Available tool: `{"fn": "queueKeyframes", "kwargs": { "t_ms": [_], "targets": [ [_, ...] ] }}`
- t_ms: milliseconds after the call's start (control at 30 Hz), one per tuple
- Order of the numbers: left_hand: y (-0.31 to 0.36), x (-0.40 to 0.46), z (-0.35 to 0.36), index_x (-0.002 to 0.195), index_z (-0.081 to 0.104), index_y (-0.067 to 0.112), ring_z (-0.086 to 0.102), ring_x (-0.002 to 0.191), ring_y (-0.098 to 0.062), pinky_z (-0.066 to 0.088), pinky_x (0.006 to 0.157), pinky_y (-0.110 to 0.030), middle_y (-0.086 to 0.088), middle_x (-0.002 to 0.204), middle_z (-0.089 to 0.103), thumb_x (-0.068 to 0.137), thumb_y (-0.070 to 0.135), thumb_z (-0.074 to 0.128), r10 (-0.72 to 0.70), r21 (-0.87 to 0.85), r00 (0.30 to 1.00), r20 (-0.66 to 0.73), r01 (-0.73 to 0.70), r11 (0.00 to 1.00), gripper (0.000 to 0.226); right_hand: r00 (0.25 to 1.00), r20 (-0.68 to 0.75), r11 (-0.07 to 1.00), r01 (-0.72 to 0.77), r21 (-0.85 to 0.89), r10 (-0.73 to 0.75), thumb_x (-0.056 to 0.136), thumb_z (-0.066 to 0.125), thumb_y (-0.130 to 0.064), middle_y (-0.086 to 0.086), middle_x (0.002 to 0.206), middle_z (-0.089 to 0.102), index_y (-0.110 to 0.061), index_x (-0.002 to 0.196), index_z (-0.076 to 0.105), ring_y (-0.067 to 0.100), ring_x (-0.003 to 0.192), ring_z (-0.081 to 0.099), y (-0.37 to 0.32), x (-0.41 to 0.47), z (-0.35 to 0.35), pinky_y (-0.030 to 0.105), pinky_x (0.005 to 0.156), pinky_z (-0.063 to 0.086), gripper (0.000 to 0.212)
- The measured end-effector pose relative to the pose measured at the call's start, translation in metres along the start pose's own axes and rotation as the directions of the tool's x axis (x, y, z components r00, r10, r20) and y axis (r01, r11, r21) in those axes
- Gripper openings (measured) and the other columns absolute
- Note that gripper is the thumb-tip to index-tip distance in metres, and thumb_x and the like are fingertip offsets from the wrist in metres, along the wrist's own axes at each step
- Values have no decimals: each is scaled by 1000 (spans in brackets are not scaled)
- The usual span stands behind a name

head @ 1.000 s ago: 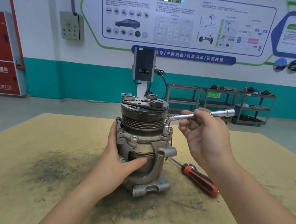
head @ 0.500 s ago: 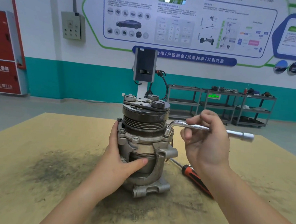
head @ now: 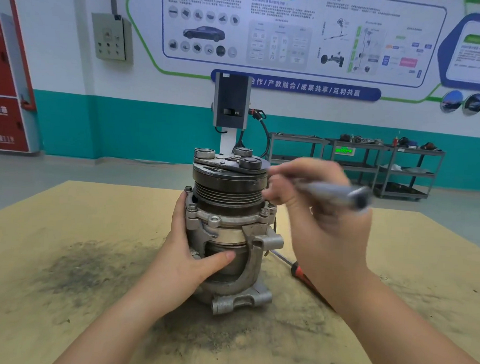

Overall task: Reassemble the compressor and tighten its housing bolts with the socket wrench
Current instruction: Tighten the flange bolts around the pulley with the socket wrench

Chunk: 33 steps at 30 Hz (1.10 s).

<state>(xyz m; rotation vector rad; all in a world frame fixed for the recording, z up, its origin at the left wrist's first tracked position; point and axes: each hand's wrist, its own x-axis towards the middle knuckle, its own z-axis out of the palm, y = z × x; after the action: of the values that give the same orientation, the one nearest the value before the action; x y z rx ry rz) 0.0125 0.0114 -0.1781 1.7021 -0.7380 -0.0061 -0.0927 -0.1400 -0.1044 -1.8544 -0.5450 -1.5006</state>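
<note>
The compressor [head: 227, 209] stands upright on the wooden table [head: 63, 242], dark pulley on top and silver housing below. My left hand [head: 184, 259] grips its lower body from the left, thumb across the front. My right hand [head: 314, 222] holds the L-shaped socket wrench [head: 341, 194] beside the pulley's right side; the wrench is motion-blurred, with its long arm pointing right and toward me. Its socket end is hidden behind my fingers, near the housing bolts [head: 265, 211] at the right flange. More bolts [head: 192, 207] stand on the left flange.
A red-handled screwdriver [head: 300, 277] lies on the table right of the compressor, partly under my right forearm. Dark grime stains the table [head: 90, 265] around the base. Shelving carts [head: 401, 168] and a charging post [head: 232, 103] stand far behind.
My right hand has swung the wrench handle clockwise, from pointing right and away to pointing right and toward me. My left hand and the compressor have stayed put.
</note>
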Motion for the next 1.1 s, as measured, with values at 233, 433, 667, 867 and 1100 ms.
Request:
{"fn": "queueKeyframes", "kwargs": {
  "t_ms": [233,433,667,867,1100],
  "targets": [
    [-2,1,1,117,-6,81,47,105,22,36,101,-16,51,121,35,69,40,83,-13,37,999,-30,14,999,110,754,-118,652,-465,598,646,98,43,3,7,72,71,-16,101,42,17,52,63,4,17,-8,23,53,51,19],
    [-8,3,1,116,-5,83,42,95,37,38,70,6,55,114,38,71,36,84,-20,27,998,-53,22,999,110,539,16,346,-562,751,842,94,42,4,9,68,71,-10,95,45,17,46,60,16,15,-7,22,48,50,15],
    [-6,1,0,138,-5,68,44,112,26,37,99,-9,47,128,39,72,35,84,-10,8,1000,-23,10,1000,116,450,185,190,-666,721,874,93,43,-2,7,63,68,-5,82,50,12,44,56,21,22,-14,19,44,47,13],
    [-5,3,0,121,-8,80,43,100,32,36,86,-3,51,122,36,70,40,83,-16,11,999,-29,17,1000,112,420,196,164,-679,716,886,93,43,-3,6,63,67,-5,81,52,12,44,55,27,21,-12,19,43,47,14],
    [-8,3,1,139,-7,68,48,105,26,36,87,-1,44,127,39,72,37,83,-20,-2,999,-24,20,1000,117,241,16,119,-535,837,971,89,39,-2,-2,47,42,-12,72,44,9,36,33,33,-18,13,17,35,32,21]
  ]
}}
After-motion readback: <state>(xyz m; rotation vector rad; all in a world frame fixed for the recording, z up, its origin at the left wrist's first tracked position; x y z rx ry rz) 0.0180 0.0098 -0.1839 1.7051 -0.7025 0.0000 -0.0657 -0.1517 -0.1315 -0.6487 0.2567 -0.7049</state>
